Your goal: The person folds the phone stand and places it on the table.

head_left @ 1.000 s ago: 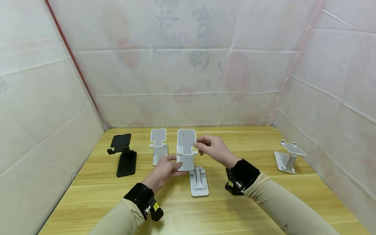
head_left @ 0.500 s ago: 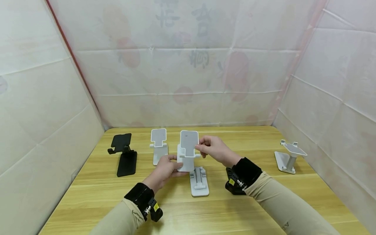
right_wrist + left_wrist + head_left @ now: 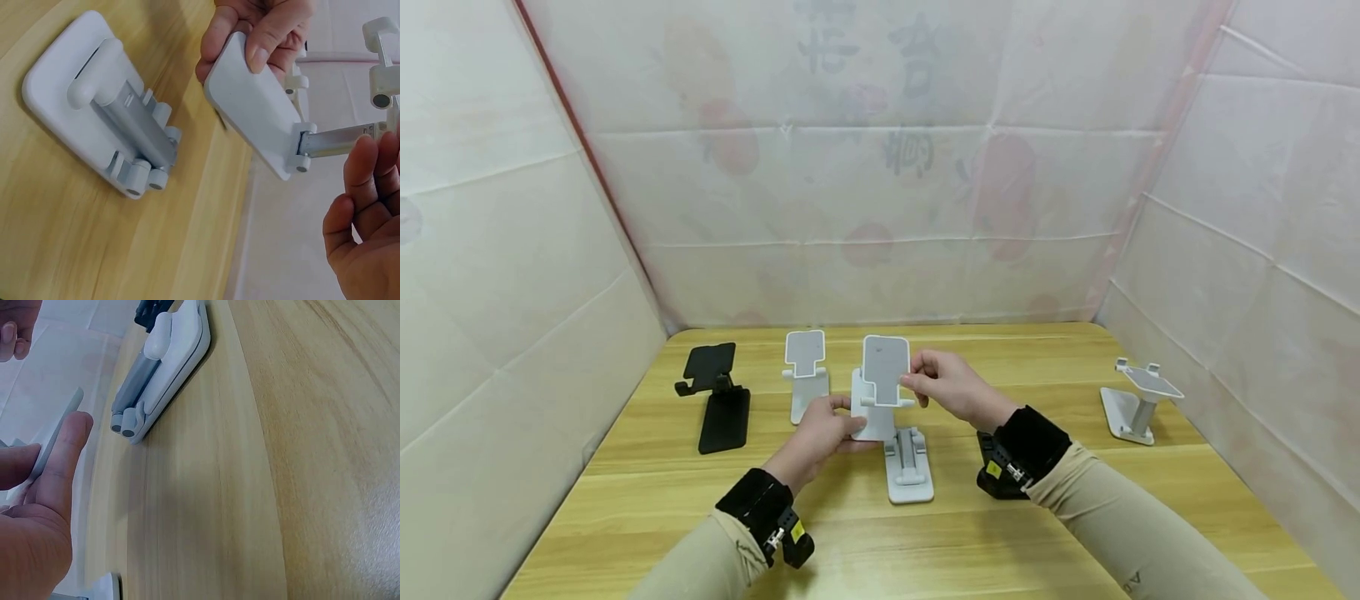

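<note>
My left hand [image 3: 822, 433] grips the white base plate of a phone stand [image 3: 886, 367], thumb on top and fingers beneath, holding it raised above the table. The stand is unfolded: its grey-padded cradle leans over the base, and a silver arm [image 3: 337, 141] joins the two in the right wrist view. At the cradle's right edge, my right hand [image 3: 953, 385] pinches with thumb and fingertips. Below the held stand, a second white phone stand [image 3: 909, 467] lies folded flat. The left wrist view shows my left thumb and fingers [image 3: 59, 469] around the base's edge.
Toward the left stand a black phone stand [image 3: 724, 400] and a white unfolded one [image 3: 806, 367]. Another white stand [image 3: 1138, 400] is at the far right. Pale sheeting [image 3: 880, 208] walls the wooden table [image 3: 880, 550] at the back and both sides.
The held stand's cradle has shifted right and slightly down relative to its base, with my right hand following slightly. My left hand and the other stands stay in place.
</note>
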Motion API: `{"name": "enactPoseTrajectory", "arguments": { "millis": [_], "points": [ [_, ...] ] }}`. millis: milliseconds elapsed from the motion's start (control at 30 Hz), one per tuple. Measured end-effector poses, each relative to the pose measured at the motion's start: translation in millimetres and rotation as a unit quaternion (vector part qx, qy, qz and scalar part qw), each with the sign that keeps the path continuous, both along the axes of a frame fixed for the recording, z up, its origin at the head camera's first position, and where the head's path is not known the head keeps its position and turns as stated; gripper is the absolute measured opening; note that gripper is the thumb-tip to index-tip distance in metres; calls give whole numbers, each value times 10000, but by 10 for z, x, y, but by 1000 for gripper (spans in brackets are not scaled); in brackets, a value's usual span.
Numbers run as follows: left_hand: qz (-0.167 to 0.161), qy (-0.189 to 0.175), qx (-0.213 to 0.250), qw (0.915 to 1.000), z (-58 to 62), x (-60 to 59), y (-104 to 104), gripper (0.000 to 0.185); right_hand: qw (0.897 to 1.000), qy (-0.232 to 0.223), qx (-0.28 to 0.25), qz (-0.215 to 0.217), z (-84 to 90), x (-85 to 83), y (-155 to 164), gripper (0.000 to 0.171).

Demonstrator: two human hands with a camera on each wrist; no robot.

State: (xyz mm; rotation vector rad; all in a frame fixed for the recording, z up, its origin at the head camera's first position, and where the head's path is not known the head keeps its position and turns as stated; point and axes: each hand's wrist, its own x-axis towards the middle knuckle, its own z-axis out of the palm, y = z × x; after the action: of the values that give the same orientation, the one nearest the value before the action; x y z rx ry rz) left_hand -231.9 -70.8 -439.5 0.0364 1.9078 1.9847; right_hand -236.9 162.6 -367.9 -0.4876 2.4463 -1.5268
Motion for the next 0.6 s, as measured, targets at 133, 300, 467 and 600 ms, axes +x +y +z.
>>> {"name": "enactPoseTrajectory", "arguments": {
  "millis": [133, 300, 467, 600],
  "points": [
    [-36, 90, -141, 9999, 8, 18, 33, 33, 9999, 76, 77, 2, -22, 16, 20, 18],
    [-212, 202, -47, 9996, 27, 43, 75, 39, 9995, 217, 194, -75, -50, 32, 39, 19],
    [-235, 239, -3, 9994, 48, 69, 79, 41, 9991, 330, 223, -153, -61, 43, 40, 18],
    [-205, 228, -30, 9995, 50, 66, 71, 41, 9989, 391, 217, -161, -64, 52, 31, 19]
  ]
}}
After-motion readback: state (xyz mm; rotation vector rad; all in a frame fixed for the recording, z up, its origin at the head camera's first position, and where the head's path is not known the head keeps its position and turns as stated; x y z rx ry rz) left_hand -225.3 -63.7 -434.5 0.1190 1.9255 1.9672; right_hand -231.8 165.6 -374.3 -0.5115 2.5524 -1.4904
